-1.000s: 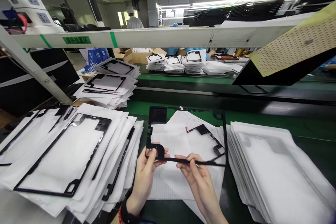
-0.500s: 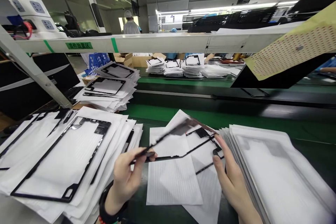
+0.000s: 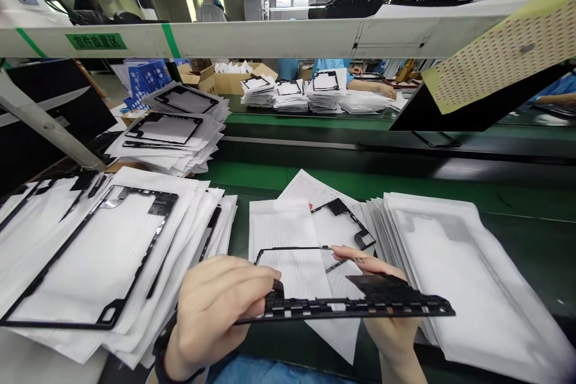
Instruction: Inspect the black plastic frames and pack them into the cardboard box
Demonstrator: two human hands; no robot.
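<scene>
Around the held frame [image 3: 351, 314], white sheets [image 3: 283, 225], another frame [image 3: 336, 207], stacked sleeves [image 3: 450, 264]

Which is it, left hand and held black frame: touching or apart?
Touching: the head view shows the left hand gripping the black frame at its left end.

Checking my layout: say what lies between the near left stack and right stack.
The head view shows white sheets, a black frame among them, and a second frame in the left hand and right hand.
</scene>
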